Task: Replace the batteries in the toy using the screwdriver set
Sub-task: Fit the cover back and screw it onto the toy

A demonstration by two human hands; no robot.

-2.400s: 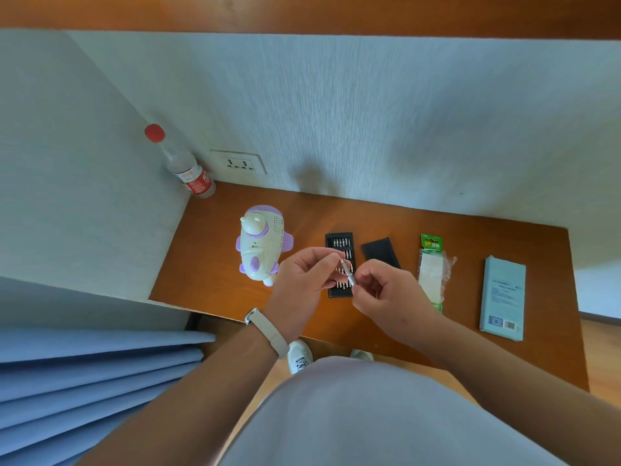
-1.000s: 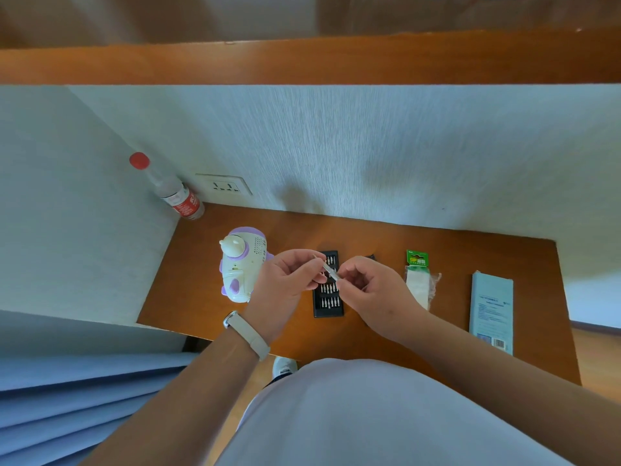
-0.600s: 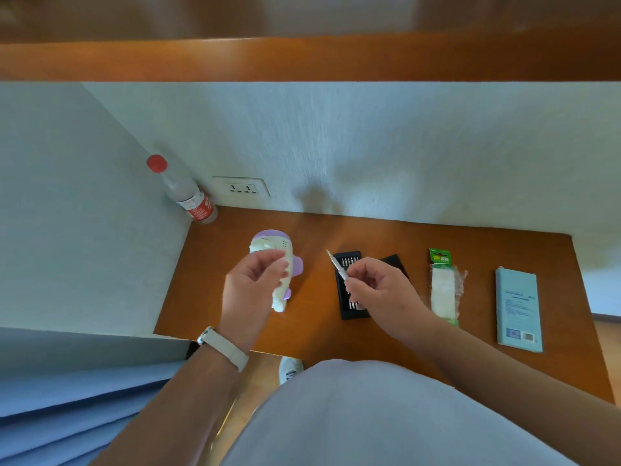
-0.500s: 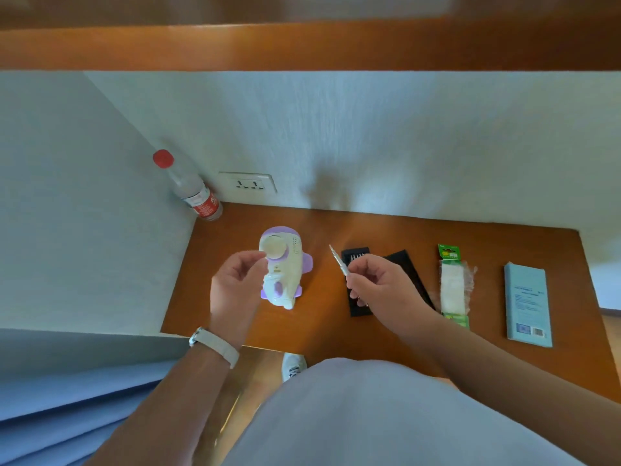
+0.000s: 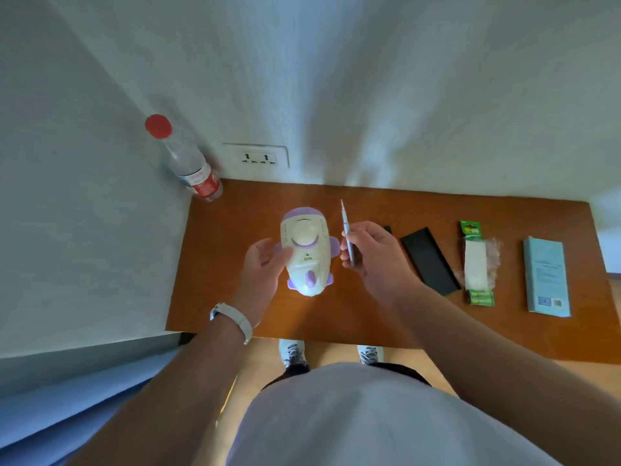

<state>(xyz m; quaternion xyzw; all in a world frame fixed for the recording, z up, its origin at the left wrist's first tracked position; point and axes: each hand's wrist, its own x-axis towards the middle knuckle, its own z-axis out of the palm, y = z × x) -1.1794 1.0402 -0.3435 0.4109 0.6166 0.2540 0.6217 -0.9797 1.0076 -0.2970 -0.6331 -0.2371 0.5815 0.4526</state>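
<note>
1. The left hand (image 5: 261,271) gripped the white-and-purple toy (image 5: 307,253) at frame centre, above the wooden desk (image 5: 235,230).
2. The right hand (image 5: 373,257) pinched the screwdriver (image 5: 346,230), tip pointing toward the wall.
3. The bit tray (image 5: 387,229), mostly hidden behind that hand, was probably the dark strip beside the black lid (image 5: 430,260).
4. The battery pack (image 5: 476,264) lay right of centre.

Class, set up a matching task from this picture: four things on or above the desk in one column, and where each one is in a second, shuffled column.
Things:
1. toy
2. screwdriver
3. water bottle
4. battery pack

Places:
A. far left corner of the desk
B. in the right hand
C. flat on the desk, between the black lid and the blue box
D. in the left hand

Pairs: 1-D, 2-B, 3-A, 4-C
</note>
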